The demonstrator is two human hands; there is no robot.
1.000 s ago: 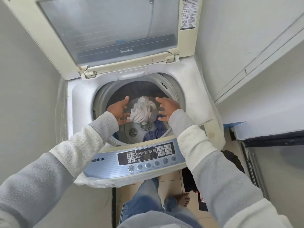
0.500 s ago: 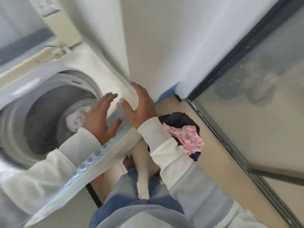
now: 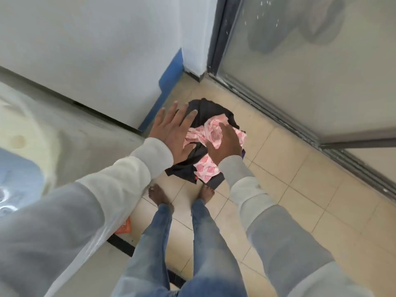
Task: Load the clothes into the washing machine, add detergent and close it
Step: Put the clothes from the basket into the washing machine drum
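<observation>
A: Location of the clothes?

B: Heaped on the floor, close to the corner formed by wall and glass door. Dark garments below, pink cloth crumpled on top.

A: State of the left hand?

B: Flat, palm down, fingers straight and spread, over the left edge of the heap. Contact with the fabric: cannot tell.

A: State of the right hand?

B: Down on top of the heap, fingers curled into the pink cloth, gripping a bunched fold of it. Thumb hidden.

A: Position of the washer?

B: At the left edge of view, blurred, wrapped in clear plastic, standing against the wall. Near the heap, apart from it, with bare floor between.

A: Other items on the floor?

B: Two bare feet below jeans, toes pointing at the heap; right foot just beside its near edge, left foot slightly apart. Orange scrap at the washer's base, partly under the plastic.
</observation>
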